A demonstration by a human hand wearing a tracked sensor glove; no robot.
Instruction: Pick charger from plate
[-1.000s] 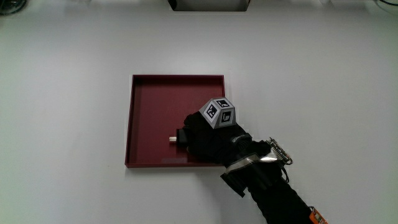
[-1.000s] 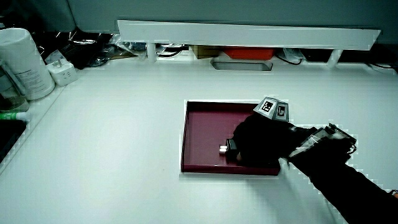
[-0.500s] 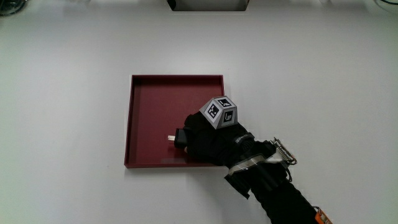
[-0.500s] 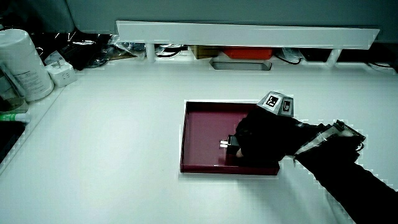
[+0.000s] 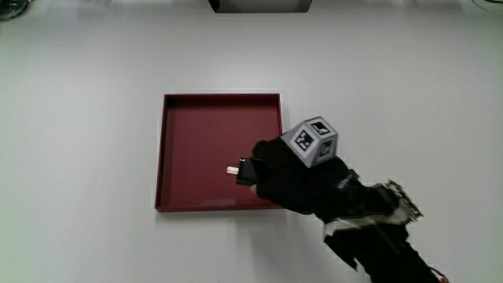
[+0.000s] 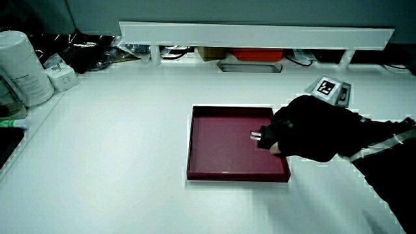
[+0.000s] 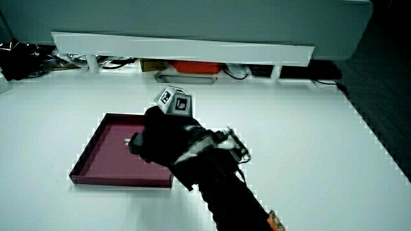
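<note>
The charger (image 5: pixel 244 170) is held in the closed fingers (image 5: pixel 263 167) of the hand (image 5: pixel 295 177), over the plate (image 5: pixel 189 134), its prongs pointing away from the palm toward the plate's middle.

charger (image 5: pixel 245 170) mostly hidden inside the hand (image 5: pixel 292 174), plate (image 5: pixel 177 149) corner covered
</note>
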